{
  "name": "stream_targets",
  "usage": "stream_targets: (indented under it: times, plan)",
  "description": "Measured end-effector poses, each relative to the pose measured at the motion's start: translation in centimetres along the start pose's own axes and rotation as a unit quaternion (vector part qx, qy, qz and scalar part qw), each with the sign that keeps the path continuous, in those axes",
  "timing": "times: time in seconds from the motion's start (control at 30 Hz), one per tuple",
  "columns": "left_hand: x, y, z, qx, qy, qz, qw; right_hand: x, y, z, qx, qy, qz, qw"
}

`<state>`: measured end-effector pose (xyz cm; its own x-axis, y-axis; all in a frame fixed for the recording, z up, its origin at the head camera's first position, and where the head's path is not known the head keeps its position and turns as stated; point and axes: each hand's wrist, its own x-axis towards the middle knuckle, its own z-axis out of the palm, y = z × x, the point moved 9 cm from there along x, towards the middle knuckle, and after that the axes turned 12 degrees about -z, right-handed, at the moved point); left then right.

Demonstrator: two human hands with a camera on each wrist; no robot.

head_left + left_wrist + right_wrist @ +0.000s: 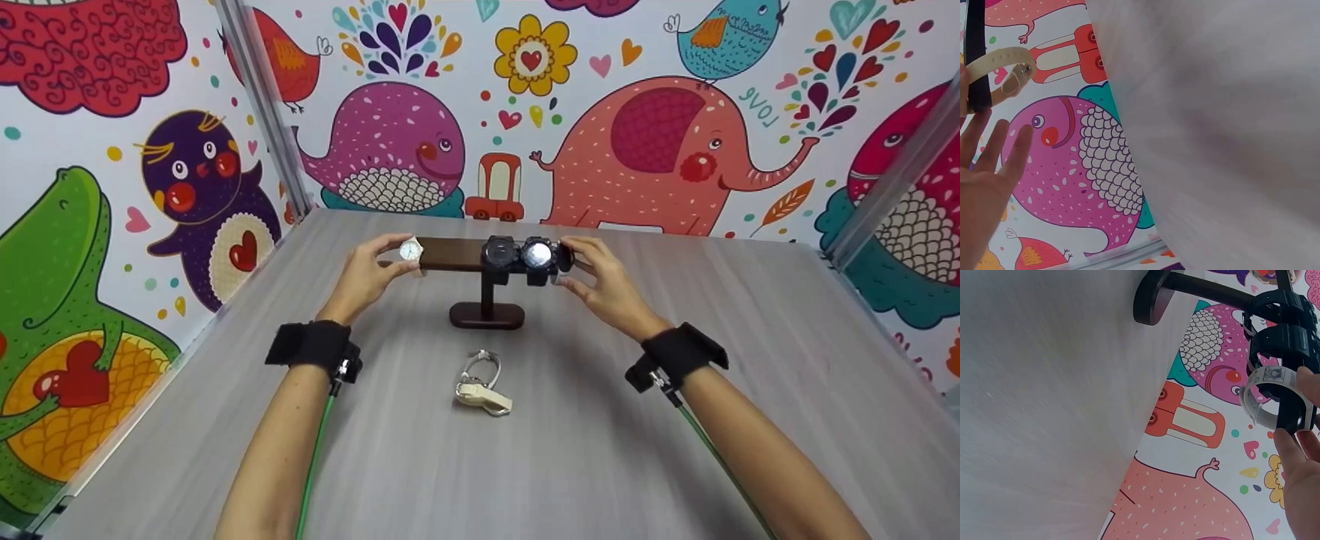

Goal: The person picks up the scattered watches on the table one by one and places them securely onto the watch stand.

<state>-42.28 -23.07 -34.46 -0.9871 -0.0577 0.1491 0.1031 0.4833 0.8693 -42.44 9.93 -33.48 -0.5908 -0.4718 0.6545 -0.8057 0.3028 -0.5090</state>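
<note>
A dark brown T-shaped watch stand (452, 255) stands upright on the table. At its left end my left hand (361, 276) pinches a small round-faced watch (410, 249) between thumb and fingers; its cream strap (1005, 57) loops around the bar in the left wrist view. My right hand (609, 289) holds a dark-faced watch (566, 258) at the right end, and its white strap (1258, 405) circles the bar. Two black watches, one with a dark dial (500, 253) and one with a shining dial (538, 253), hang just inward of it.
In front of the stand's base (487, 316) lie a silver watch (480, 366) and a cream-strapped watch (480, 396), close together on the grey table (405, 465). Cartoon-printed walls (480, 82) enclose the back and sides. Green cables (315, 457) run along both forearms.
</note>
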Motion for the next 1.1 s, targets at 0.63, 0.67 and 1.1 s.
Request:
stream_targets:
  times: [0.63,0.67,1.1]
  plan:
    - [0.6,1.8,0.7,0.104,-0.016,0.029,0.9940,0.3,-0.2,-0.1,-0.014,0.004,-0.001,1.000]
    - [0.6,1.9,0.8,0.106,-0.017,0.034,0.9937,0.3,-0.1,0.0,-0.016,0.002,0.001,1.000]
    - [1.0,4.0,3.1,0.119,-0.012,0.071,0.9903,0.3,-0.2,0.0,-0.025,0.003,0.001,1.000]
